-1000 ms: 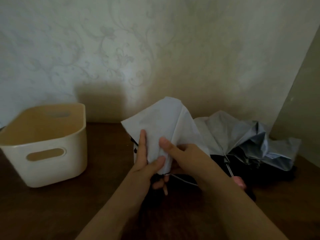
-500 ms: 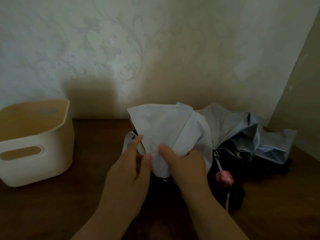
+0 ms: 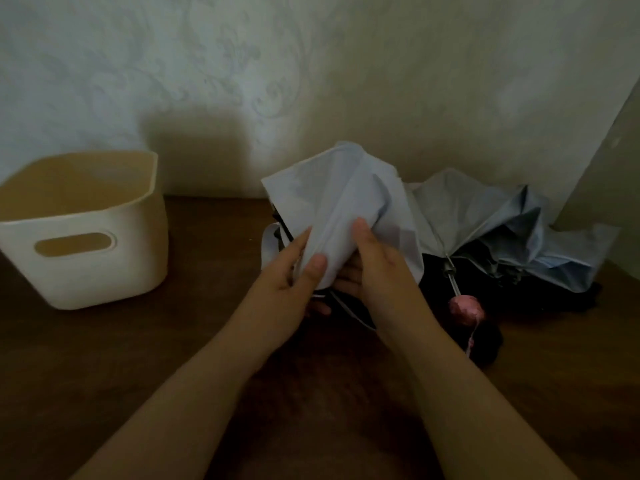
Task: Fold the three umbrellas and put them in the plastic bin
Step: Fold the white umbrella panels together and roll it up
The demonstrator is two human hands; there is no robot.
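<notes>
A pale grey umbrella [image 3: 346, 199] stands bunched above the table's middle, held between both hands. My left hand [image 3: 294, 271] grips its cloth from the left, thumb pressed on the fabric. My right hand [image 3: 377, 268] grips it from the right, thumb on the front. A second grey-blue umbrella [image 3: 502, 230] lies half collapsed to the right, its pink handle [image 3: 465, 308] pointing toward me. Beneath it lies dark fabric [image 3: 485, 337], perhaps a third umbrella. The cream plastic bin [image 3: 104, 271] stands at the left with nothing visible inside.
A dark wooden table [image 3: 207, 323] carries everything. A patterned wall [image 3: 311, 81] runs close behind, and a panel [image 3: 616, 161] closes in the right corner.
Both hands have gathered the pale umbrella's cloth into a tighter, more upright bundle. The view swung right and back left, so the bin shifted in frame.
</notes>
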